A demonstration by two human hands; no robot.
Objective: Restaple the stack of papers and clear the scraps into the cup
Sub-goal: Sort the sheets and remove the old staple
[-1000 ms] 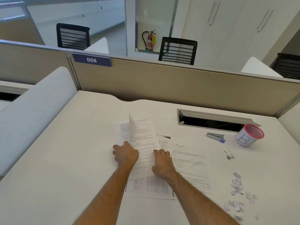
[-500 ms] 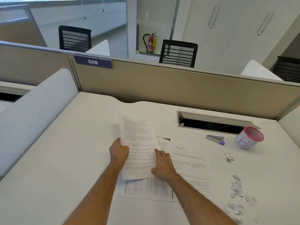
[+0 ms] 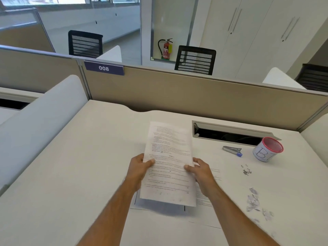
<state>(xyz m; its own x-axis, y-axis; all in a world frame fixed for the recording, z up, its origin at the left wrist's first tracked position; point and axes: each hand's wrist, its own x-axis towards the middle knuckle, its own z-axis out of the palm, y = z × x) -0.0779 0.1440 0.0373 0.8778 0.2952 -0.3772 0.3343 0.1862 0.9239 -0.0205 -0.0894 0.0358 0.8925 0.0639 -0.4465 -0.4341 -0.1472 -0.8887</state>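
Note:
I hold a printed paper sheet [image 3: 168, 162] lifted above the desk, tilted away from me. My left hand [image 3: 140, 167] pinches its left edge and my right hand [image 3: 200, 170] pinches its right edge. More printed sheets [image 3: 207, 197] lie flat on the desk beneath and to the right. A silver stapler with a blue tip [image 3: 232, 150] lies to the right, near a white cup with a red rim [image 3: 268, 149]. Loose staples [image 3: 246, 170] and torn paper scraps [image 3: 253, 203] are scattered on the right side of the desk.
The white desk [image 3: 71, 174] is bounded by a beige partition [image 3: 177, 89] at the back. An open cable slot [image 3: 229, 133] sits behind the stapler. A white curved divider [image 3: 35, 121] runs along the left.
Both hands have lifted the sheet off the desk pile and raised it flat between them; a second ago they were pressing on the papers with the sheet curling upward.

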